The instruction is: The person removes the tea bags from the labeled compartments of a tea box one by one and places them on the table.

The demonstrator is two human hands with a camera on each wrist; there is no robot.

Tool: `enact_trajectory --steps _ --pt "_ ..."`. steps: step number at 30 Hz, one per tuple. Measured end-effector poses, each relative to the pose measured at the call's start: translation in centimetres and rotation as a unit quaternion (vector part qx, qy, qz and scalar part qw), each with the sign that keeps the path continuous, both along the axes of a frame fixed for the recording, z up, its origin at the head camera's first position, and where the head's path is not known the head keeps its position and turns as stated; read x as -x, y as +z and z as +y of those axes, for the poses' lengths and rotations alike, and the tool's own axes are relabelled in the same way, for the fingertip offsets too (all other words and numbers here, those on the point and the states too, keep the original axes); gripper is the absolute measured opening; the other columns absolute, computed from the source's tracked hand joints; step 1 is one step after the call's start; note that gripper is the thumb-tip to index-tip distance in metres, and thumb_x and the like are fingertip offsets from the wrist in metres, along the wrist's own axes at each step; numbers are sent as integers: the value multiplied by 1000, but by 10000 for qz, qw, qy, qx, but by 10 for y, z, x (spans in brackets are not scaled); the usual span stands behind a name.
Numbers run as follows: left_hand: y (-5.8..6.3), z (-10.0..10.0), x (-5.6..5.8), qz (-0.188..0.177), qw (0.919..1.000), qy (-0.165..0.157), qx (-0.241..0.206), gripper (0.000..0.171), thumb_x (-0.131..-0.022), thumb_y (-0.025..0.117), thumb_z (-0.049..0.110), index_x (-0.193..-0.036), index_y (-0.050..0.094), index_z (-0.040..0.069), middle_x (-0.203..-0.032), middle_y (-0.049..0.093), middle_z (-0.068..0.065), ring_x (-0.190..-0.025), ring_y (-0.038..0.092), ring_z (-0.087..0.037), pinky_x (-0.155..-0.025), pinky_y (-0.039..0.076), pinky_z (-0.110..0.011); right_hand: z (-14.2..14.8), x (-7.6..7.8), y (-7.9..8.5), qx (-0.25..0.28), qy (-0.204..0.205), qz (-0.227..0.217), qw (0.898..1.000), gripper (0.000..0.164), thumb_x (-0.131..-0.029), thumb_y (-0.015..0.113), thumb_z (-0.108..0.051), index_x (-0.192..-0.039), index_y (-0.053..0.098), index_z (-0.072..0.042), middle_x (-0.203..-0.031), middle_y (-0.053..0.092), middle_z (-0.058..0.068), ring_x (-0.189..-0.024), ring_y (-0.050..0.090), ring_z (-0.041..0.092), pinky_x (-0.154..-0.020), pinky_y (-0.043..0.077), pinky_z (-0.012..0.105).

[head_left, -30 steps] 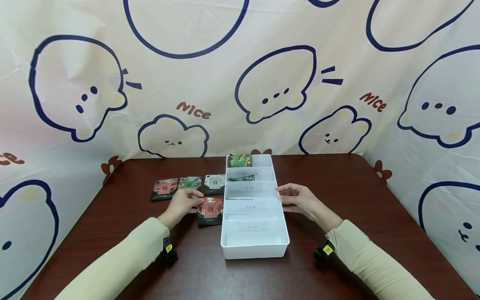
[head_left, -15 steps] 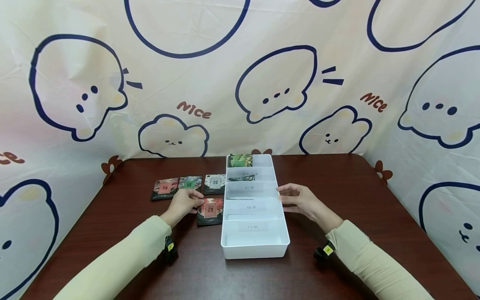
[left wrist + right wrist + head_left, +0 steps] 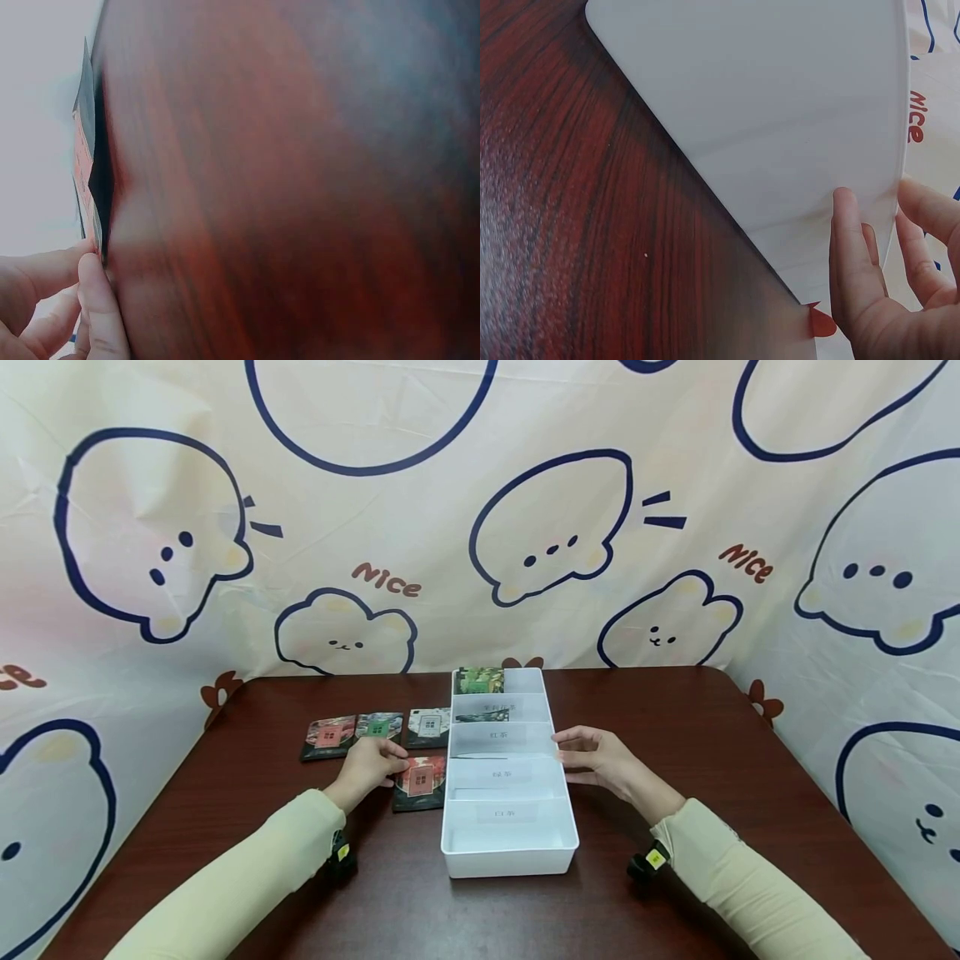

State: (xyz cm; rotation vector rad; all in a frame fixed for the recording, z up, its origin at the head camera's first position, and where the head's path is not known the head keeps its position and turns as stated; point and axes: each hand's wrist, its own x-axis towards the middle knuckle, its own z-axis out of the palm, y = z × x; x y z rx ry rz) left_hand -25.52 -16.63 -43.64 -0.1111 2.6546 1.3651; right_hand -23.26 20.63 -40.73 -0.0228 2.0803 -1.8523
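In the head view, my left hand (image 3: 367,772) pinches the left corner of a red-and-black tea packet (image 3: 420,783), which lies just left of a white divided box (image 3: 510,863). From the left wrist, the thumb and a finger meet at the packet's (image 3: 84,169) edge. My right hand (image 3: 603,762) touches the box's right side with its fingers fairly straight. The right wrist view has the thumb (image 3: 847,240) against the outer wall (image 3: 780,112) and other fingers near the rim. Behind the left hand lie a red packet (image 3: 330,737), a green packet (image 3: 381,727) and a white packet (image 3: 430,727).
The box's compartments carry printed labels (image 3: 504,814). A green packet (image 3: 480,681) stands in the farthest compartment, and a dark-green packet (image 3: 483,716) shows in the one before it. The brown table (image 3: 390,902) meets a cartoon-printed curtain (image 3: 450,527) at the back.
Very little differs. My left wrist has shifted slightly, and the pinched tea packet sits a touch nearer to me. The right hand and the box stay where they were.
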Motion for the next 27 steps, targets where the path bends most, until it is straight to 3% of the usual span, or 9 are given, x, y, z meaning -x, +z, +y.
enact_trajectory --steps 16,27 --pt "1 2 0 -117 9998 66 171 13 -87 71 10 -97 72 2 -105 67 -16 -71 64 -14 -59 57 -27 -1 -2 3 9 6 -5 10000 42 -88 70 -7 -128 56 1 -112 59 11 -90 66 18 -87 55 46" --pt "4 0 -2 -187 9995 140 -231 16 -90 69 13 -102 70 2 -106 68 -15 -76 65 -14 -63 58 -29 -1 -3 3 3 -20 -11 10000 43 -88 70 -8 -128 55 1 -113 58 12 -90 66 18 -88 55 46"
